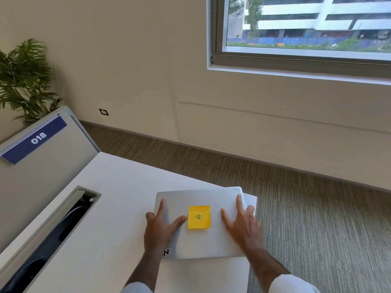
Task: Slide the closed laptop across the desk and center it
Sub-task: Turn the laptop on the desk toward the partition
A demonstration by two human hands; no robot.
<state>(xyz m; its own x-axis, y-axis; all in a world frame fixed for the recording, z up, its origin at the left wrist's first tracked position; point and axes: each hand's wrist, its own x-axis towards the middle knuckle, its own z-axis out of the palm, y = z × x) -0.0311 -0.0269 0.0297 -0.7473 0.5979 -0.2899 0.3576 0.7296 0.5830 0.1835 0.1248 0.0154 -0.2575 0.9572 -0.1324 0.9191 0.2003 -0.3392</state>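
A closed silver laptop (201,197) lies near the right end of the white desk (118,187), its far right corner almost at the desk's corner. A yellow sticky note (199,217) with a handwritten mark sits on the middle of the lid. My left hand (159,228) lies flat on the lid's left part, fingers spread, with fingertips over the left edge. My right hand (243,224) presses flat on the right part, its outer fingers curling over the right edge. A dark sticker shows at the lid's near left corner.
A cable slot (69,218) with a raised flap is cut into the desk on the left. A grey partition labelled 018 (38,138) stands at the desk's left side, with a plant (25,77) behind it. Carpet (317,218) lies beyond the desk's right and far edges.
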